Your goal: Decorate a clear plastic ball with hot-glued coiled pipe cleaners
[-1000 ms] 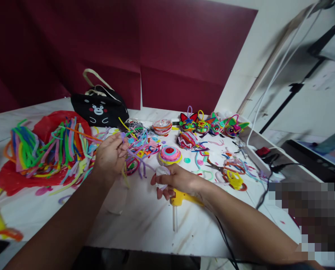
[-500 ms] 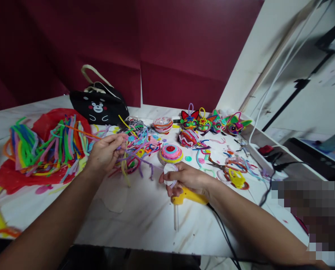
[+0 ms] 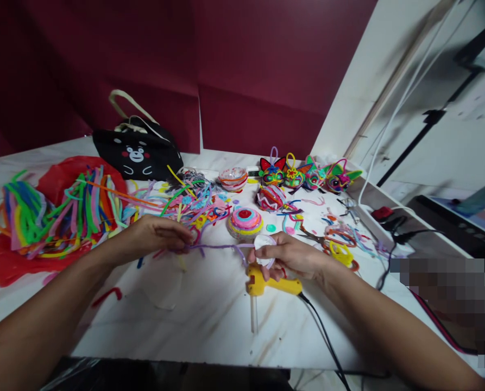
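Observation:
My left hand pinches one end of a lilac pipe cleaner that runs level to my right hand. That right hand is closed around a small white round piece, where the pipe cleaner's other end meets it. Just below my right hand a yellow glue gun lies on the white table, its glue stick pointing toward me. A loose heap of coloured pipe cleaners lies right behind my left hand.
A red bag with a big bundle of pipe cleaners sits left, a black bear tote behind it. Finished cat-face pieces, a coiled round piece, scissors, a yellow loop and a power strip lie right.
My left hand dropped from the heap toward the table, drawing the lilac pipe cleaner out straight. My right hand shifted right with the white piece, off the glue gun.

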Demonstrator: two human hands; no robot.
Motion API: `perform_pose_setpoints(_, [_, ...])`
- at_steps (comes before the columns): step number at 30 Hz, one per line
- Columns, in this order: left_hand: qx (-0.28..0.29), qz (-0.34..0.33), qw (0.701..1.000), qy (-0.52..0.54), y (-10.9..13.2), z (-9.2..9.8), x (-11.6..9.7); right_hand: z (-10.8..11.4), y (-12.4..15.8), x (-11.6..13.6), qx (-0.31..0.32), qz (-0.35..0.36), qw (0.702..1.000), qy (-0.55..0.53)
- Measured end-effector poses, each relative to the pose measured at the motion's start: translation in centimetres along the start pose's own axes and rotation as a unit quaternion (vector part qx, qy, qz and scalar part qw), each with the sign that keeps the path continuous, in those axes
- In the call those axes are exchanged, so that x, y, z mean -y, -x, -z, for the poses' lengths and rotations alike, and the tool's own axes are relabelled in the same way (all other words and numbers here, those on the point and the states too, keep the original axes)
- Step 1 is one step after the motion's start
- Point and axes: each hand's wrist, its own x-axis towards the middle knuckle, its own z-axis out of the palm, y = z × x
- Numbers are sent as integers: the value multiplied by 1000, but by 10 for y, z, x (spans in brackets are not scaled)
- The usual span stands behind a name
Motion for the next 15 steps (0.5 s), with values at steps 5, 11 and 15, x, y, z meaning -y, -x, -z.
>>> perform_pose_setpoints(5, [7, -104, 988, -117, 1, -1, -8, 4, 4, -3, 7, -1, 1000, 24])
perform_pose_setpoints(11, [-41, -150, 971, -181, 0, 7, -9, 1, 9, -4, 23, -4, 999, 37])
perform_pose_setpoints(15, [-41, -197, 952, -232, -1, 21, 3, -2, 13, -5, 24, -2, 999, 29])
